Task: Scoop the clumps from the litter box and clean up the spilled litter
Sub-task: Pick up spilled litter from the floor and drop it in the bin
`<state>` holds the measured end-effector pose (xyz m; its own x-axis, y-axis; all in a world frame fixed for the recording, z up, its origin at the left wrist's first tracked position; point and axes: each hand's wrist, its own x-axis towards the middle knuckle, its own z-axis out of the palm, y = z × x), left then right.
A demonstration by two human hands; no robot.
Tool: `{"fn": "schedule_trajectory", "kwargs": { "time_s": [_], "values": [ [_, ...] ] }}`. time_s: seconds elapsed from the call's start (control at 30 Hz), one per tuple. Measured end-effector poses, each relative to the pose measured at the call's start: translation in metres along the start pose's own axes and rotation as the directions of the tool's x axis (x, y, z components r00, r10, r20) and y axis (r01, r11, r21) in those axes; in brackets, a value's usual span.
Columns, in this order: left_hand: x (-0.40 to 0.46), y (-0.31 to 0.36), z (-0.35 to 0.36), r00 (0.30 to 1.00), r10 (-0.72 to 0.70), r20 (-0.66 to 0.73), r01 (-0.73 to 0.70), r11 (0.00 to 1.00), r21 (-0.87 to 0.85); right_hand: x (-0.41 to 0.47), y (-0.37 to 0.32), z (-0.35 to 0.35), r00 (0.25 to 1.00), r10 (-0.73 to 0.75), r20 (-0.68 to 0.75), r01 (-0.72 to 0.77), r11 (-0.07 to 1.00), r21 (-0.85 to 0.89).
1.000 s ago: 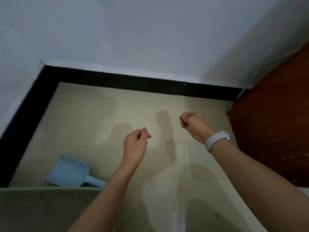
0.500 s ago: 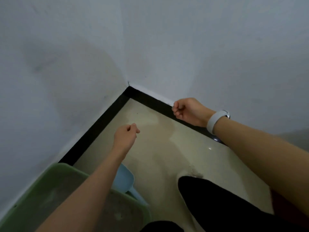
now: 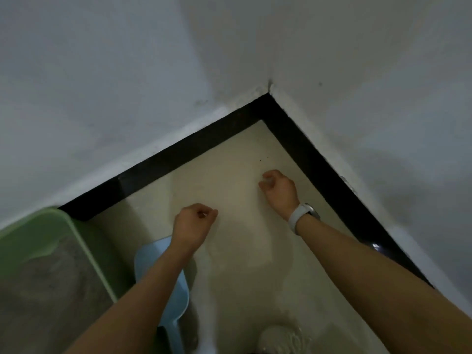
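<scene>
A green litter box [image 3: 84,249] holding grey litter [image 3: 46,290] stands at the lower left against the wall. Right beside it on the cream floor lies a light blue scoop [image 3: 178,300], partly hidden under my left forearm. A small pale heap of spilled litter [image 3: 281,339] sits on the floor at the bottom edge. My left hand [image 3: 194,223] hovers over the floor beyond the scoop, fingers curled, holding nothing. My right hand [image 3: 278,190], with a white watch on its wrist, hovers nearer the corner, also curled and empty.
Two white walls meet in a corner ahead, with a black baseboard [image 3: 301,139] along both. A few dark specks [image 3: 263,159] lie on the floor near the corner. Bare cream floor [image 3: 237,251] stretches between my arms.
The view has swung so the wall corner now sits upper right, and the litter box, scoop and litter heap show more. Both hands stay curled and empty; the dark leg is gone from view.
</scene>
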<state>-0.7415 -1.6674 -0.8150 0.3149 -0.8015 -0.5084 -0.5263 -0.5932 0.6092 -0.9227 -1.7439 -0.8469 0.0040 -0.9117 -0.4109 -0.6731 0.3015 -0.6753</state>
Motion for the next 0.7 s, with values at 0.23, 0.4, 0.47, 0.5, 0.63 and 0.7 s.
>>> {"fn": "schedule_trajectory", "kwargs": {
  "time_s": [0.23,0.4,0.47,0.5,0.63,0.7],
  "values": [
    [0.004,-0.015,0.045,0.989,-0.108,-0.104,0.095,0.988,-0.123,0.025,0.016,0.028,0.964,-0.246,-0.103,0.235,0.966,-0.107],
    [0.002,-0.015,0.058,0.976,-0.141,-0.169,0.111,0.978,-0.175,0.024,0.017,0.033,0.907,-0.387,-0.166,0.327,0.895,-0.303],
    [0.004,-0.013,0.059,0.977,-0.134,-0.166,0.104,0.979,-0.175,0.026,0.014,0.03,0.928,-0.348,-0.138,0.299,0.911,-0.285],
    [0.004,-0.012,0.06,0.978,-0.13,-0.163,0.101,0.979,-0.177,0.029,0.013,0.027,0.938,-0.318,-0.139,0.283,0.932,-0.227],
    [0.006,-0.008,0.061,0.978,-0.111,-0.177,0.08,0.982,-0.171,0.033,0.013,0.016,0.962,-0.244,-0.12,0.242,0.97,-0.027],
    [0.005,-0.008,0.063,0.975,-0.124,-0.184,0.094,0.982,-0.165,0.032,0.018,0.017,0.962,-0.268,-0.049,0.265,0.962,-0.065]
  ]
}}
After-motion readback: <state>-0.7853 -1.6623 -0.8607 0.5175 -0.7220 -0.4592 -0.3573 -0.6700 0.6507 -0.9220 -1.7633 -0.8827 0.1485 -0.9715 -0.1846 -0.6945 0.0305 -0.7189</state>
